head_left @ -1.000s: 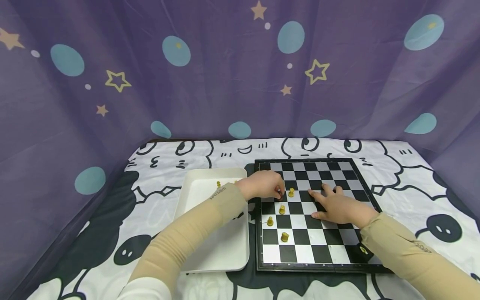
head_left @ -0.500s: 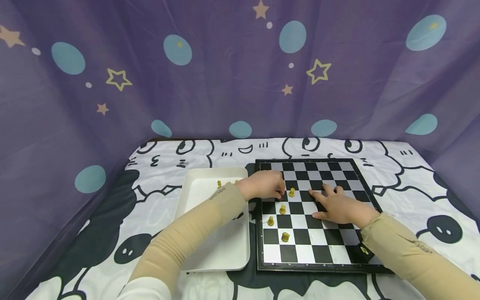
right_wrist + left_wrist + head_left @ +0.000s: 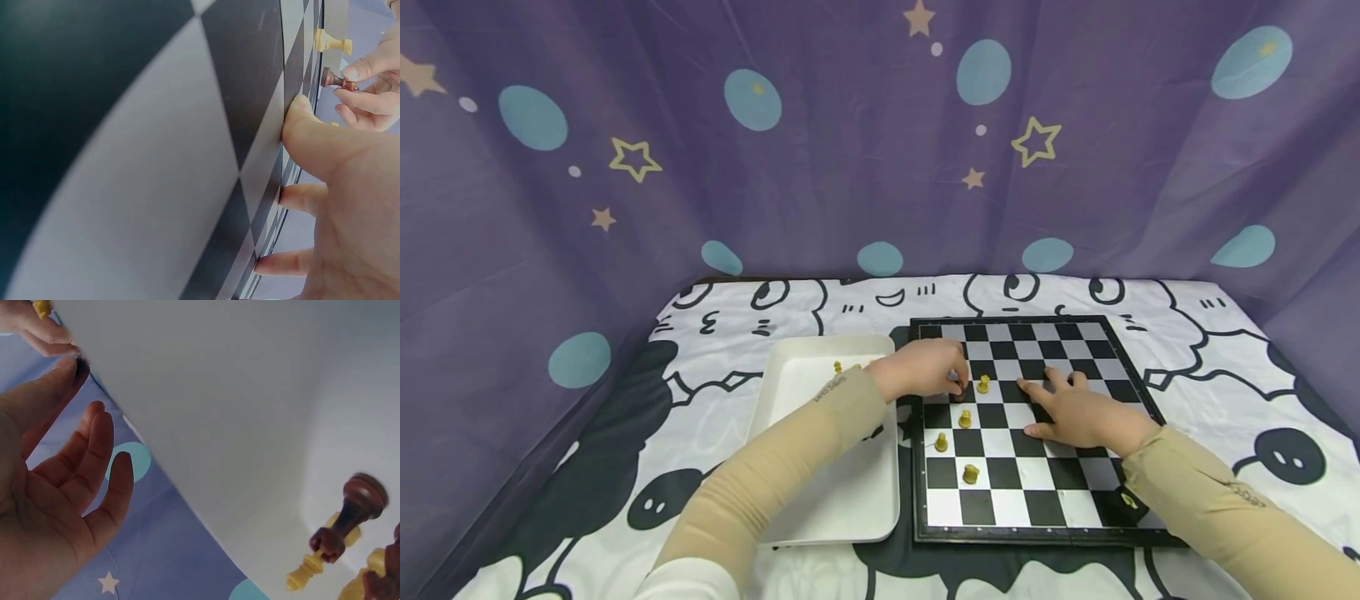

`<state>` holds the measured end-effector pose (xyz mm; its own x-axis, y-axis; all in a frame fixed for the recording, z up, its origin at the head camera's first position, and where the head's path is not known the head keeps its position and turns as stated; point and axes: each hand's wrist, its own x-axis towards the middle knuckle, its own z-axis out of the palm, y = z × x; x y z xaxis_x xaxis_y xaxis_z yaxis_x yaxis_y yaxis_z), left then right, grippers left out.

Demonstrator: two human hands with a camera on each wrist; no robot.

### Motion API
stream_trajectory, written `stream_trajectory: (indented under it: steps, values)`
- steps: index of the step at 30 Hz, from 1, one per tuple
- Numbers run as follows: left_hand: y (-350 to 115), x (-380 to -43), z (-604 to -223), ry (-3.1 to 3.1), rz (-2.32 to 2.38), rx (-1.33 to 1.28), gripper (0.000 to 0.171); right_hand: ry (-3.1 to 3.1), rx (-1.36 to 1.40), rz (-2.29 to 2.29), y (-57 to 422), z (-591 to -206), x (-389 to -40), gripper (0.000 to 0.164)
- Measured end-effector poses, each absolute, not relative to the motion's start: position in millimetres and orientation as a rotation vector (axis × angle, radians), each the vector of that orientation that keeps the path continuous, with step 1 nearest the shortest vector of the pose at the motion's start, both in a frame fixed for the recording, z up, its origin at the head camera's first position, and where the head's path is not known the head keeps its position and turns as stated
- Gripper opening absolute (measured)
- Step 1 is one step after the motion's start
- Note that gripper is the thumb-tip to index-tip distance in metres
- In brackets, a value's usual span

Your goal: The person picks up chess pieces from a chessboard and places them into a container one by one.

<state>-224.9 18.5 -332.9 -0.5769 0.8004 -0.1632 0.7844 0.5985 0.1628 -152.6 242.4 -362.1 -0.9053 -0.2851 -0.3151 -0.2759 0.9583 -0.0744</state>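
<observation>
In the head view my left hand (image 3: 925,368) reaches over the left edge of the checkered chessboard (image 3: 1024,472). Its thumb and fingertips pinch a dark brown chess piece (image 3: 333,78), whose wide base faces the board in the right wrist view. A yellow chess piece (image 3: 983,384) stands just right of those fingers. Closer to me on the board are more yellow ones, including a pawn-like piece (image 3: 942,442) and a thicker piece (image 3: 971,474). My right hand (image 3: 1075,412) rests on the middle right of the board, fingers spread, holding nothing.
A white tray (image 3: 842,500) lies left of the board under my left forearm. Brown chess pieces (image 3: 356,506) and yellow chess pieces (image 3: 305,572) lie in it. A small yellow-and-dark item (image 3: 1128,500) sits by my right sleeve. A purple curtain (image 3: 865,167) hangs behind the patterned cloth (image 3: 722,333).
</observation>
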Motion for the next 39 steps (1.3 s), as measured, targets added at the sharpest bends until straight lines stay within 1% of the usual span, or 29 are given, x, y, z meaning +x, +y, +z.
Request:
stream_trajectory:
  steps: [13,20,39]
  values:
    - [9,-224,-328,2.622,0.153,1.343,0.014,2.778,-0.413,-0.042,243,-361,-153,0.077]
    - [4,-221,-326,2.651,0.154,1.341,0.017,2.774,-0.41,-0.044,242,-362,-153,0.077]
    - [-17,-210,-318,2.687,0.232,1.401,0.012,2.773,-0.399,-0.039,242,-362,-153,0.077]
